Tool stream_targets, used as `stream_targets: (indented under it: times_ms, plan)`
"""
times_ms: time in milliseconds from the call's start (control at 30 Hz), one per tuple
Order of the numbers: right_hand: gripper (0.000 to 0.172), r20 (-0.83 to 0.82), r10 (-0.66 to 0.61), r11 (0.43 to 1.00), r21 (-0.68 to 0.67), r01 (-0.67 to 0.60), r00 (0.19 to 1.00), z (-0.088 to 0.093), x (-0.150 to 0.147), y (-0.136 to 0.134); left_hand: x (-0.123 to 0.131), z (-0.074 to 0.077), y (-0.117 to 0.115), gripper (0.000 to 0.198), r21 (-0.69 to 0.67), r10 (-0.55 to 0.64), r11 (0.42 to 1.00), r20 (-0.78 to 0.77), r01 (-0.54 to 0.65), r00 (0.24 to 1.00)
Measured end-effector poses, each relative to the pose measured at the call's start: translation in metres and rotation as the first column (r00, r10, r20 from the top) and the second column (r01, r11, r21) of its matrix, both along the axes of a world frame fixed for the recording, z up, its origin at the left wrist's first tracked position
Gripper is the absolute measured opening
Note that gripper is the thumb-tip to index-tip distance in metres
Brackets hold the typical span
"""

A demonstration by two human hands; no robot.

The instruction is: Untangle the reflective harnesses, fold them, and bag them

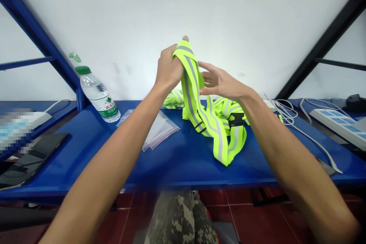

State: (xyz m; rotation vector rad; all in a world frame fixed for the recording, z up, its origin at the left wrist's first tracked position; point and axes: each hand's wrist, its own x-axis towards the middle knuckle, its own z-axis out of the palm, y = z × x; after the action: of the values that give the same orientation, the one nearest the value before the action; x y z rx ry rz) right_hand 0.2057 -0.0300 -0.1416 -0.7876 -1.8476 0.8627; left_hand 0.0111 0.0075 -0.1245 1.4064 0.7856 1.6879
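My left hand point(170, 65) is raised above the table and closed on a neon yellow strap point(190, 68) with grey reflective stripes, which loops over its thumb and hangs down. Just right of the hanging strap is my right hand point(219, 81), its fingers apart and the tips at the strap's edge; whether they touch it is unclear. The strap runs down into a loose pile of the same webbing point(225, 122) on the blue table. A black buckle point(236, 119) lies in the pile, and a black slider sits on a lower strap.
On the blue table point(177, 164), clear zip bags point(160, 129) lie left of the pile. A water bottle point(100, 95) with a green cap stands back left. A dark phone point(34, 156) lies far left; white cables point(288, 116) and a power strip point(340, 124) are right.
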Motion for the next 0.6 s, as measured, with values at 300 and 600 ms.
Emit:
stream_targets:
  times_ms: [300,600]
  plan:
    - [0.015,-0.091,-0.567,0.797,0.192,0.573,0.819,0.033,0.009,0.025,-0.020,-0.001,0.004,0.031,0.220,0.212,0.967,-0.423,-0.128,0.881]
    - [0.032,-0.316,-0.943,-0.041,0.419,0.907,0.104,0.039,0.074,0.004,-0.059,-0.033,0.027,0.025,-0.385,0.266,0.888,-0.016,-0.251,0.964]
